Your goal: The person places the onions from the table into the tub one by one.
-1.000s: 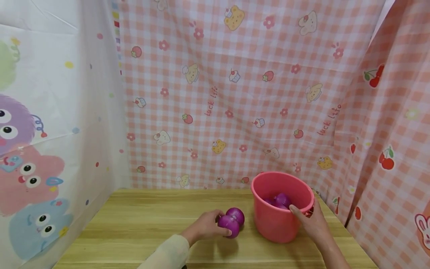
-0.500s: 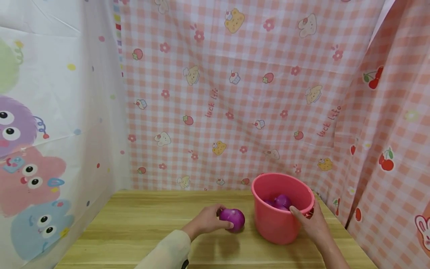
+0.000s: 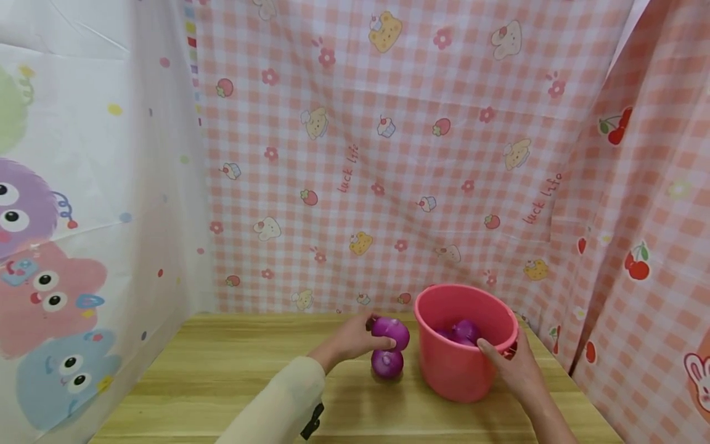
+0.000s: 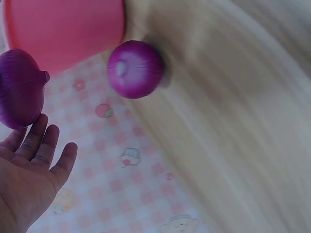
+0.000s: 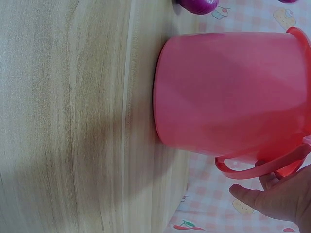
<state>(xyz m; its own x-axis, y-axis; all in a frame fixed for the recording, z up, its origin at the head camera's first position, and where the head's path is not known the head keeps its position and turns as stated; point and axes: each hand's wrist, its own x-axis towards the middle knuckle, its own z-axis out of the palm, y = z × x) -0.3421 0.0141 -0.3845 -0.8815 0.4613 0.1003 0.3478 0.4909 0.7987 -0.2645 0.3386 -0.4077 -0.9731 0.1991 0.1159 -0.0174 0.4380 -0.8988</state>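
My left hand [image 3: 352, 338] grips a red onion [image 3: 392, 333] between thumb and fingers, lifted off the table. Below it in the head view, a second red onion [image 3: 387, 364] sits on the wood; the left wrist view also has this lower onion [image 4: 135, 70], beside the bucket wall. A pink bucket [image 3: 457, 373] stands upright to the right, with red onions [image 3: 465, 331] inside. At its right side my right hand [image 3: 516, 364] holds the rim, thumb over the edge. In the right wrist view the bucket's handle [image 5: 252, 172] hangs down next to those fingers.
The wooden table [image 3: 233, 382] stretches left of the onions. Behind it hangs a pink checked curtain [image 3: 333, 154], with another checked cloth [image 3: 654, 277] on the right. A white cartoon-print sheet [image 3: 144, 185] closes the left side.
My left hand has carried its onion up and slightly right, from in front of the second onion to above it. My right hand and the bucket have stayed put.
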